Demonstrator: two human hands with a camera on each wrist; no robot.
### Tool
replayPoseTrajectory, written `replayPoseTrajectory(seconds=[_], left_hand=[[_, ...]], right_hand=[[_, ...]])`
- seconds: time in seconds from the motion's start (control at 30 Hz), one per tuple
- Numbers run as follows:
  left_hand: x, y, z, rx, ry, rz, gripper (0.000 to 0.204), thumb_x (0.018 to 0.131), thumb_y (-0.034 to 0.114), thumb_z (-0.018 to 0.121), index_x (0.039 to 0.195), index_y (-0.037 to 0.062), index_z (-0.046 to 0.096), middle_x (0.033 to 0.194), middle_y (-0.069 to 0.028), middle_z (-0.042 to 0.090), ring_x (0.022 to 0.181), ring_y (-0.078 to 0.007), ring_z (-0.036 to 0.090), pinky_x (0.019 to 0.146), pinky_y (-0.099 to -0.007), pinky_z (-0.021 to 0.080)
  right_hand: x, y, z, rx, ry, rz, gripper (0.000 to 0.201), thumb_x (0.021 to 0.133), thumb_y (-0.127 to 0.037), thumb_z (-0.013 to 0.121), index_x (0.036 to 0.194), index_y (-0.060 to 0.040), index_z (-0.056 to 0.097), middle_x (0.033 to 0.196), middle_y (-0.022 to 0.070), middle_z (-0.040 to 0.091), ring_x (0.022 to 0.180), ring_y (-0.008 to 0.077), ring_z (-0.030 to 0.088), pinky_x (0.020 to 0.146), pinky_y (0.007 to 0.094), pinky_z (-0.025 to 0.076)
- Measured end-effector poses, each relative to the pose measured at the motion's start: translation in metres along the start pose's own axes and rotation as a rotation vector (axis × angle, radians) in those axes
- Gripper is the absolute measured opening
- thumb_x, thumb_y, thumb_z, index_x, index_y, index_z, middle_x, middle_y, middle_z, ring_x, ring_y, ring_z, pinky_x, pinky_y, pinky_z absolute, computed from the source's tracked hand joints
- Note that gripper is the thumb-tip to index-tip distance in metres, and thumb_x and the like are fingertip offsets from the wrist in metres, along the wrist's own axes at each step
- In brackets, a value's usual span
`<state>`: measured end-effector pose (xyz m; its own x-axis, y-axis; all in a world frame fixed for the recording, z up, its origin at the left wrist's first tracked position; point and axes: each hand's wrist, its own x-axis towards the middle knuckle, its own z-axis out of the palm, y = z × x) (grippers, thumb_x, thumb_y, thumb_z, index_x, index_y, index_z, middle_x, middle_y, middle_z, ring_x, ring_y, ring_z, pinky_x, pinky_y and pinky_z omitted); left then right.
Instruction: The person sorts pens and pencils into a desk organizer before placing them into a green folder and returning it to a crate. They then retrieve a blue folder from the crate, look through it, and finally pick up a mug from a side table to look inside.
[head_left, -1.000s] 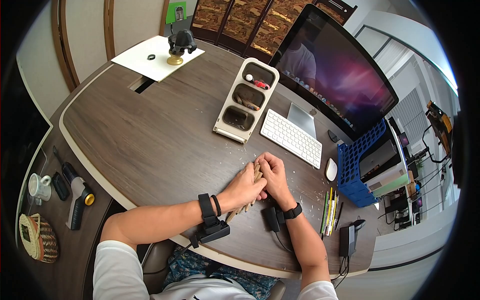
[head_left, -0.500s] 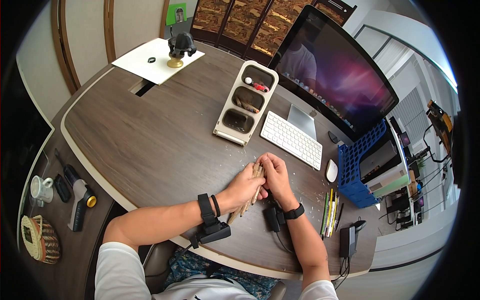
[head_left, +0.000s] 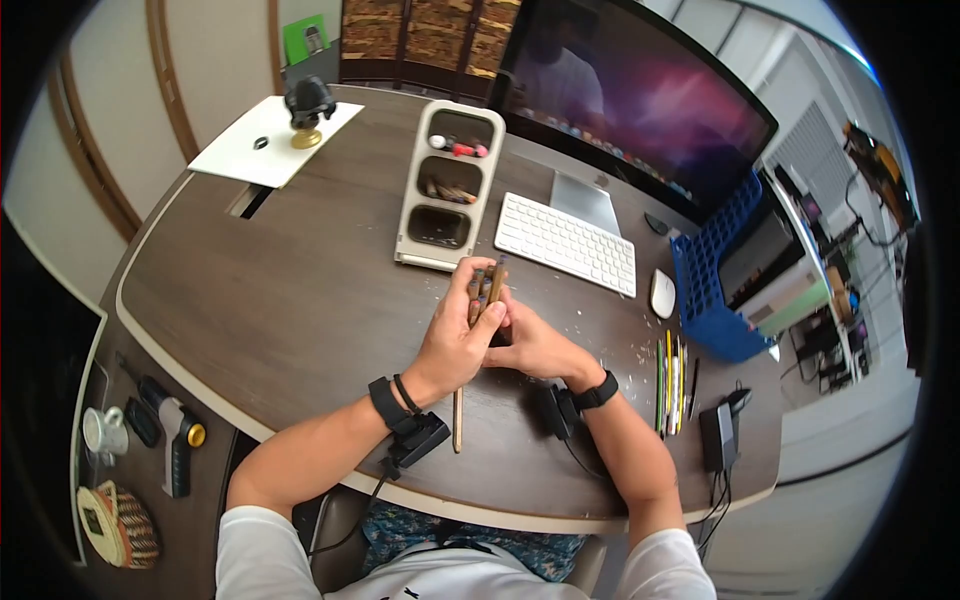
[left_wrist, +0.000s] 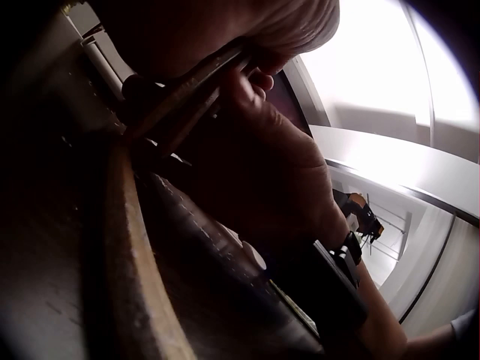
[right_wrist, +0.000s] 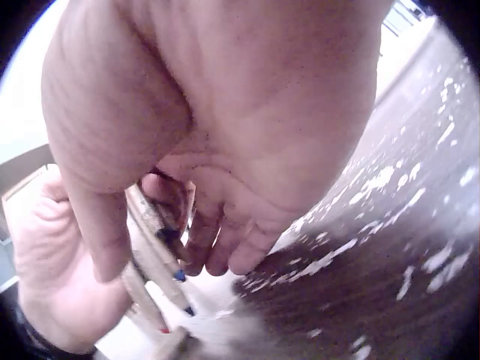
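Between both hands is a bundle of wooden colored pencils (head_left: 488, 288), pointing up and away over the desk. The left hand (head_left: 452, 335) grips the bundle, its thumb along the near side. From the right, the right hand (head_left: 535, 345) curls round the lower part. Blue and red pencil tips (right_wrist: 180, 276) show between the hands in the right wrist view. A single wooden pencil (head_left: 458, 420) shows below the left hand; a long wooden pencil (left_wrist: 139, 247) also runs through the left wrist view's foreground. The palms hide much of the bundle.
A beige three-compartment organizer (head_left: 402, 215) stands ahead, holding small items. Right of it are a keyboard (head_left: 565, 245), a monitor (head_left: 640, 100), a mouse (head_left: 663, 294) and a blue file rack (head_left: 735, 335). Several pens (head_left: 671, 385) lie at the right. Pale shavings (right_wrist: 382, 180) dot the desk.
The hands have lifted and turned the pencil bundle, so its far ends now point up. One pencil now shows apart below the left hand. The head view has shifted.
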<state>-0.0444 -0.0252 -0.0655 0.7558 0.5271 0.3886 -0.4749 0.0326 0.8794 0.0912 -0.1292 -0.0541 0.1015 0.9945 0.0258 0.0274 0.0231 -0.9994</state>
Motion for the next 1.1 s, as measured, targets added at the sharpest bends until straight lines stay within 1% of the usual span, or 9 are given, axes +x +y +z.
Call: replayPoseTrajectory(seconds=[0.1, 0.27, 0.4, 0.47, 0.53, 0.6, 0.73, 0.9, 1.1], left_hand=[[-0.006, -0.004, 0.004, 0.167, 0.0, 0.01, 0.021, 0.106, 0.008, 0.059, 0.125, 0.0051, 0.052, 0.095, -0.0031, 0.063, 0.086, -0.0112, 0.062, 0.082, -0.0302, 0.054], [-0.002, -0.009, 0.003, 0.244, 0.088, -0.045, 0.019, 0.107, 0.02, 0.068, 0.107, 0.0053, 0.055, 0.086, -0.0003, 0.062, 0.075, -0.0079, 0.057, 0.069, -0.0276, 0.051], [0.0, -0.01, 0.003, 0.045, 0.092, -0.144, 0.024, 0.104, 0.021, 0.075, 0.097, 0.0055, 0.058, 0.079, 0.0023, 0.062, 0.064, -0.0056, 0.057, 0.057, -0.0263, 0.048], [-0.002, -0.009, 0.003, 0.095, 0.08, -0.201, 0.019, 0.105, 0.015, 0.074, 0.097, 0.0076, 0.058, 0.079, 0.0041, 0.06, 0.066, -0.0035, 0.057, 0.059, -0.0206, 0.049], [-0.002, -0.014, 0.004, 0.173, 0.027, -0.175, 0.02, 0.104, 0.015, 0.075, 0.094, 0.0071, 0.059, 0.077, 0.0042, 0.06, 0.064, -0.0047, 0.057, 0.058, -0.022, 0.05], [-0.001, -0.011, 0.004, 0.147, 0.03, -0.188, 0.019, 0.103, 0.015, 0.076, 0.094, 0.0069, 0.062, 0.076, 0.0043, 0.06, 0.063, -0.0054, 0.058, 0.056, -0.0237, 0.049], [0.003, -0.008, 0.005, 0.123, 0.221, -0.261, 0.017, 0.105, 0.021, 0.075, 0.102, 0.0072, 0.065, 0.076, 0.0045, 0.059, 0.06, -0.0042, 0.054, 0.053, -0.0225, 0.045], [0.02, -0.003, -0.021, -0.041, 0.28, -0.25, 0.017, 0.108, 0.022, 0.07, 0.104, 0.0096, 0.059, 0.074, 0.0049, 0.052, 0.059, -0.0036, 0.047, 0.05, -0.0213, 0.041], [0.027, 0.012, -0.028, -0.108, 0.319, -0.227, 0.02, 0.11, 0.023, 0.066, 0.099, 0.0124, 0.054, 0.068, 0.0042, 0.049, 0.052, -0.0047, 0.044, 0.047, -0.0221, 0.039]], right_hand=[[-0.001, -0.003, 0.0, -0.26, -0.075, 0.038, 0.049, 0.086, -0.006, 0.081, 0.131, -0.0012, 0.062, 0.12, 0.0081, 0.069, 0.113, 0.0184, 0.062, 0.102, 0.0363, 0.052], [0.003, 0.014, 0.003, -0.308, 0.018, -0.046, 0.047, 0.085, -0.013, 0.083, 0.124, -0.0016, 0.06, 0.109, 0.0103, 0.066, 0.102, 0.0233, 0.062, 0.092, 0.041, 0.052], [-0.008, -0.028, 0.007, -0.682, 0.048, 0.021, 0.044, 0.084, -0.022, 0.086, 0.112, 0.0008, 0.061, 0.107, 0.0193, 0.066, 0.104, 0.037, 0.065, 0.089, 0.0455, 0.054], [-0.024, -0.053, 0.004, -1.157, 0.127, 0.113, 0.042, 0.086, -0.03, 0.086, 0.103, 0.0032, 0.068, 0.105, 0.022, 0.071, 0.101, 0.0417, 0.07, 0.085, 0.0492, 0.057], [-0.032, -0.085, 0.018, -1.29, 0.097, 0.2, 0.045, 0.088, -0.041, 0.085, 0.093, 0.0028, 0.074, 0.095, 0.0218, 0.076, 0.091, 0.0433, 0.075, 0.077, 0.0508, 0.059], [-0.04, -0.1, 0.047, -1.382, -0.148, 0.243, 0.048, 0.089, -0.047, 0.083, 0.083, 0.0002, 0.076, 0.082, 0.02, 0.076, 0.081, 0.0402, 0.077, 0.072, 0.0492, 0.06], [-0.04, -0.056, 0.082, -1.225, -0.228, 0.107, 0.056, 0.093, -0.053, 0.079, 0.082, 0.0017, 0.076, 0.077, 0.0225, 0.074, 0.077, 0.041, 0.077, 0.069, 0.0498, 0.061], [-0.038, -0.03, 0.077, -1.24, -0.177, 0.01, 0.022, 0.086, -0.02, 0.077, 0.081, 0.0011, 0.076, 0.077, 0.0226, 0.075, 0.078, 0.041, 0.077, 0.069, 0.0492, 0.062], [-0.049, -0.062, 0.03, -1.336, -0.091, 0.054, 0.009, 0.08, -0.007, 0.07, 0.082, 0.0013, 0.074, 0.079, 0.0241, 0.074, 0.08, 0.0423, 0.076, 0.069, 0.0498, 0.061]])
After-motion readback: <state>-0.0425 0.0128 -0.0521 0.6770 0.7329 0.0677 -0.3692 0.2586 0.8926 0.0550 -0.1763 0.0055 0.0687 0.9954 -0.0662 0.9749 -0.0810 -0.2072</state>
